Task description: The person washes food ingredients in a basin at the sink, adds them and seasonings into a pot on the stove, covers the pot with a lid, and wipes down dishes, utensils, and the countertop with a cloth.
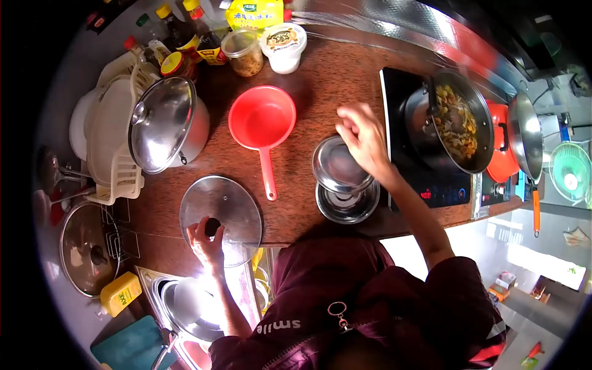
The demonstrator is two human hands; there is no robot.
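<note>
My left hand is closed round the black knob of a round glass lid at the counter's front edge. My right hand is above the edge of a shiny metal bowl, fingers loosely curled and nothing visible in them. That bowl overlaps a second metal bowl below it; whether my right hand touches the upper one, I cannot tell. Between my hands lies a red plastic ladle. On the right, a dark pot of chopped, cooked-looking food stands on the induction hob.
A lidded steel pot stands on the left, by a cream dish rack. Jars, a white tub and sauce bottles line the back. The sink is at lower left. A wok sits far right.
</note>
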